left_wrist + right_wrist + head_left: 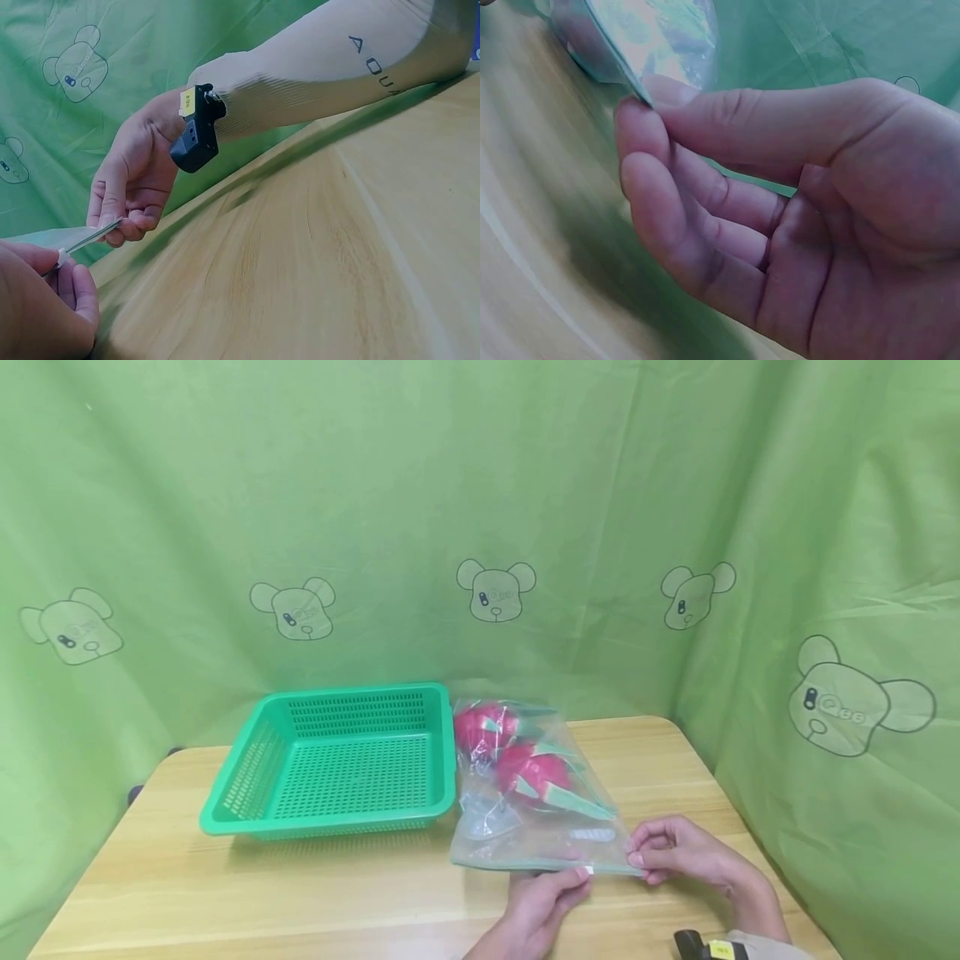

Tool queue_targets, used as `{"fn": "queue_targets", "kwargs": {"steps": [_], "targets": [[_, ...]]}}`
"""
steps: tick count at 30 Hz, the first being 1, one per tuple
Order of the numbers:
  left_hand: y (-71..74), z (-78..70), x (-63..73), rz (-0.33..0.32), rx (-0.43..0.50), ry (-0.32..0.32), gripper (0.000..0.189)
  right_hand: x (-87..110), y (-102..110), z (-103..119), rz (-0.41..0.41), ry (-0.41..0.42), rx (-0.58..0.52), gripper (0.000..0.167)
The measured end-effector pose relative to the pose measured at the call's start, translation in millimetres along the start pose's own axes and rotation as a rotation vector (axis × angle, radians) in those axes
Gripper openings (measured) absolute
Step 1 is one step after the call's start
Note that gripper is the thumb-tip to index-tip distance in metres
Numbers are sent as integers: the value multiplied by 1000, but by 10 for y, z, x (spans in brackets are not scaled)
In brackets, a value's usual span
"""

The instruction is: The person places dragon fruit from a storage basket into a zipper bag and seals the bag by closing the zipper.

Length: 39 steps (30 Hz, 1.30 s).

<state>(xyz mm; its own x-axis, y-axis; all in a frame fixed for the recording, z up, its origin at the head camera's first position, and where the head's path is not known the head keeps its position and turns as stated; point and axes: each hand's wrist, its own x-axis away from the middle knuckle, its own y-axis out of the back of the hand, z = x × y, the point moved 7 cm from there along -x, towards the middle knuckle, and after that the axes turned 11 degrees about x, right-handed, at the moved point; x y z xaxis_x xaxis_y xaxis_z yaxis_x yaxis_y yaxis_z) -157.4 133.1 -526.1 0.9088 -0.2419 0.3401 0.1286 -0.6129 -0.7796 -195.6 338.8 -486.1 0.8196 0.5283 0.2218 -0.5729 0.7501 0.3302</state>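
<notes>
A clear zip bag (517,847) lies on the table, its zip edge facing me and lifted a little. Inside it are two pink dragon fruits, one at the back (480,731) and one nearer the middle (536,774), both with green-tipped scales. My left hand (536,906) pinches the zip edge at a small white slider (61,257), thumb on top. At the bag's right corner, my right hand (678,852) pinches the zip edge between thumb and forefinger. The right wrist view shows that pinch closely, with the other fingers (656,202) curled below.
Left of the bag, a green plastic basket (330,818) with slotted walls stands close against it, with nothing inside. Green curtains (390,485) with mouse-like prints surround the wooden table (300,893) at the back and sides. A black wrist camera (196,131) sits on the right wrist.
</notes>
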Motion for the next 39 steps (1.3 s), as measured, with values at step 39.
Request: {"fn": "queue_targets", "kwargs": {"steps": [39], "targets": [[270, -264, 158, 22, -100, -19, 32, -24, -37, -105, 46, 0, -17, 19]]}}
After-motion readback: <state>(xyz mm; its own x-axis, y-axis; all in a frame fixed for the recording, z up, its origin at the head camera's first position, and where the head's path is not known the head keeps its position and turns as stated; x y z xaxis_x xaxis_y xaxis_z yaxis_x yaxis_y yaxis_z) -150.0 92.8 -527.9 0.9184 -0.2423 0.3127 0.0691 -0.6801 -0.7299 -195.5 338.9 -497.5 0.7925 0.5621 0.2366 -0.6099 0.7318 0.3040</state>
